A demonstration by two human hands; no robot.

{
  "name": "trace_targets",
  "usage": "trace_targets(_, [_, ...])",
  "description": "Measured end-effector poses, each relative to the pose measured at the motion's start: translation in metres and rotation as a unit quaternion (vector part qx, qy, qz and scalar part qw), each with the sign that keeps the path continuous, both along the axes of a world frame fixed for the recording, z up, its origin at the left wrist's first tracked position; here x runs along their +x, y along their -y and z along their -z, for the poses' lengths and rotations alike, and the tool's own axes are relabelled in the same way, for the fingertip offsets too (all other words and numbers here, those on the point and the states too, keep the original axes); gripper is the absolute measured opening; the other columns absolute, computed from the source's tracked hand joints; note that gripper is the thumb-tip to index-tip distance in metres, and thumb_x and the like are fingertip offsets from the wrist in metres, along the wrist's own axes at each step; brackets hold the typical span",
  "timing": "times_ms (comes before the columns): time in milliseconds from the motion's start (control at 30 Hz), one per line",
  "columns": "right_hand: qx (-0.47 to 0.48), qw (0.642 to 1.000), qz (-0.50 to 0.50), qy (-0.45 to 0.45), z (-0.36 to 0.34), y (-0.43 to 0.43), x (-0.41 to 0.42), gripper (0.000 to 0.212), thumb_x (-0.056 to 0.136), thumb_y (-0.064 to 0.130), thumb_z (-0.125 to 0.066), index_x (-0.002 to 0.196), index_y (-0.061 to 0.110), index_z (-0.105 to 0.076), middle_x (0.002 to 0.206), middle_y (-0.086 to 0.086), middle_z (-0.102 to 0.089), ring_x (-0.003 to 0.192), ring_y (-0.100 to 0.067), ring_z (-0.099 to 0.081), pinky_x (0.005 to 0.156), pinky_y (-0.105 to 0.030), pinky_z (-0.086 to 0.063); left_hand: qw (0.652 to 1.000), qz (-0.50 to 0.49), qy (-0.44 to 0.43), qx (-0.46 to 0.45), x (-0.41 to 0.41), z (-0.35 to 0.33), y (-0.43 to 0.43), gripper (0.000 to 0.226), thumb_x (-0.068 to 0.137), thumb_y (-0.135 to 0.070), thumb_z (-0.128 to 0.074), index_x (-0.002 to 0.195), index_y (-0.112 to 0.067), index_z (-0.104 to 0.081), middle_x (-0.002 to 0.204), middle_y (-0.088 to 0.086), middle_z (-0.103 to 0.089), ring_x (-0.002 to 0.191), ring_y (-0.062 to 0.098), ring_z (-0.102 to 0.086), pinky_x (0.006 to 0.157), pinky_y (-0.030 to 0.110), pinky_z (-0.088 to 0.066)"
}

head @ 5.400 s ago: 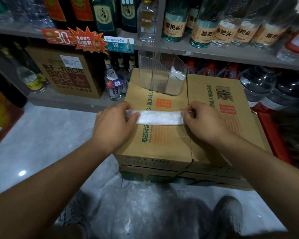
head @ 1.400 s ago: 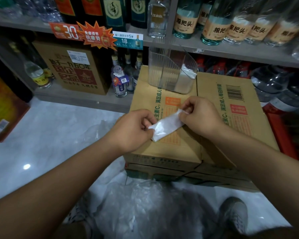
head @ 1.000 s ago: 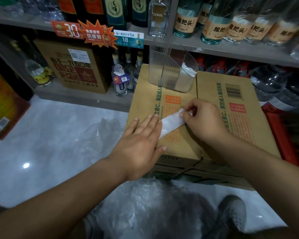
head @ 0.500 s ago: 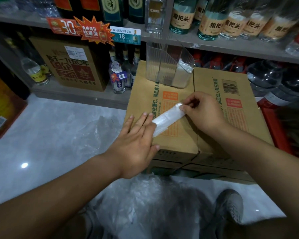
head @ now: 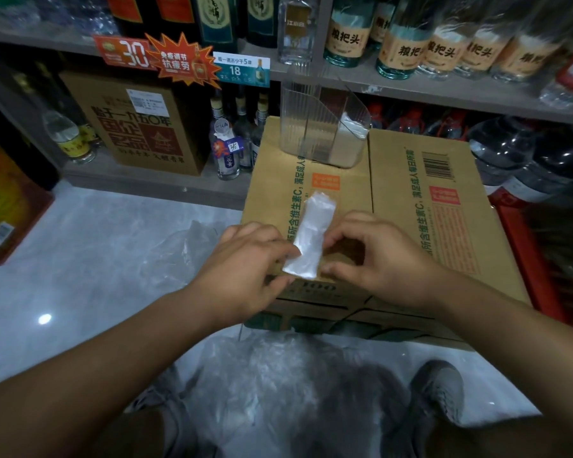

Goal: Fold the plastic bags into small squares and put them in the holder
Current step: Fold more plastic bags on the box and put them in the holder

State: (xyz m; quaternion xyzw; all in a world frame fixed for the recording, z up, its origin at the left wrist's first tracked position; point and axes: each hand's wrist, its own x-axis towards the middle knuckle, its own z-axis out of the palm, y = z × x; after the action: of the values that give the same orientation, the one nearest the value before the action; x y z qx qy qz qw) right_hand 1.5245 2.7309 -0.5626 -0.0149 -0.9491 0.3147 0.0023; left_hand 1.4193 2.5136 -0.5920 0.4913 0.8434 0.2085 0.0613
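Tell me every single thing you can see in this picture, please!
folded bag strip: one, whitish, on the cardboard box
holder: one, clear, box's far edge
folded bags: a few, whitish, holder's right compartment
cardboard box: one, brown, before the shelves
loose plastic bags: a heap, clear, floor
bottles: many, tan labels, upper shelf
price tags: three, orange and blue, shelf edge
carton: one, brown, lower shelf
water jugs: a few, clear, lower right
shoe: one, grey, floor
left hand: pinches the strip's near end
right hand: fingertips at the strip's right edge
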Motion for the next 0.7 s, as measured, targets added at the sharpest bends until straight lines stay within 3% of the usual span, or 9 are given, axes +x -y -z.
trace_targets(133, [0.072, 0.996, -0.052, 0.017, 0.002, 0.004, 0.006, 0.047, 0.075, 0.046, -0.083, 0.115, 0.026, -0.068, 0.125, 0.010, -0.057, 0.121, -0.010, -0.046, 0.105, -0.031, -0.041, 1.000, -0.004, 0.002, 0.029, 0.002, 0.003, 0.000, 0.031, 0.082, -0.042, -0.063, 0.107, -0.029, -0.075, 0.094, -0.014, -0.061, 0.100, 0.014, -0.054, 0.087, 0.031, -0.031])
trace_targets(267, [0.109, 0.991, -0.071, -0.025, 0.010, 0.007, 0.007, 0.047, 0.076, 0.043, -0.084, 0.114, 0.022, -0.068, 0.137, 0.004, -0.052, 0.129, -0.015, -0.042, 0.106, -0.032, -0.041, 0.999, -0.013, 0.011, 0.047, 0.002, 0.001, -0.002, 0.028, 0.086, -0.046, -0.059, 0.101, -0.031, -0.076, 0.091, -0.015, -0.063, 0.097, 0.012, -0.055, 0.088, 0.033, -0.037])
trace_targets(400, [0.114, 0.988, -0.083, -0.068, 0.016, 0.008, 0.005, 0.024, 0.085, 0.036, -0.076, 0.105, 0.023, -0.069, 0.122, 0.005, -0.061, 0.117, -0.015, -0.050, 0.098, -0.037, -0.046, 0.996, -0.012, 0.013, 0.090, 0.003, 0.002, -0.002, 0.031, 0.091, -0.050, -0.052, 0.097, -0.030, -0.076, 0.095, -0.015, -0.061, 0.098, 0.010, -0.053, 0.088, 0.036, -0.042])
trace_targets(533, [0.097, 0.989, -0.082, -0.072, 0.017, 0.009, 0.002, 0.012, 0.094, 0.032, -0.062, 0.101, 0.023, -0.066, 0.109, 0.007, -0.064, 0.108, -0.017, -0.055, 0.092, -0.040, -0.047, 0.994, 0.003, 0.016, 0.111, -0.001, 0.004, -0.002, 0.027, 0.089, -0.049, -0.061, 0.104, -0.029, -0.070, 0.124, -0.012, -0.059, 0.123, 0.013, -0.050, 0.100, 0.037, -0.038])
trace_targets(600, [0.088, 0.990, -0.084, -0.068, 0.017, 0.009, 0.001, 0.013, 0.095, 0.032, -0.059, 0.101, 0.023, -0.066, 0.106, 0.008, -0.064, 0.104, -0.017, -0.056, 0.091, -0.041, -0.047, 0.994, 0.020, 0.027, 0.103, -0.003, 0.003, -0.002, 0.037, 0.085, -0.053, -0.064, 0.115, -0.030, -0.064, 0.135, -0.014, -0.056, 0.131, 0.010, -0.045, 0.105, 0.033, -0.032])
trace_targets(700, [0.073, 0.993, -0.078, -0.055, 0.014, 0.011, 0.001, 0.014, 0.095, 0.030, -0.055, 0.099, 0.021, -0.065, 0.100, 0.007, -0.065, 0.100, -0.017, -0.056, 0.088, -0.041, -0.047, 0.994, 0.012, 0.052, 0.094, -0.007, 0.000, -0.005, 0.046, 0.084, -0.048, -0.073, 0.124, -0.028, -0.060, 0.126, -0.015, -0.059, 0.126, 0.005, -0.045, 0.106, 0.031, -0.033])
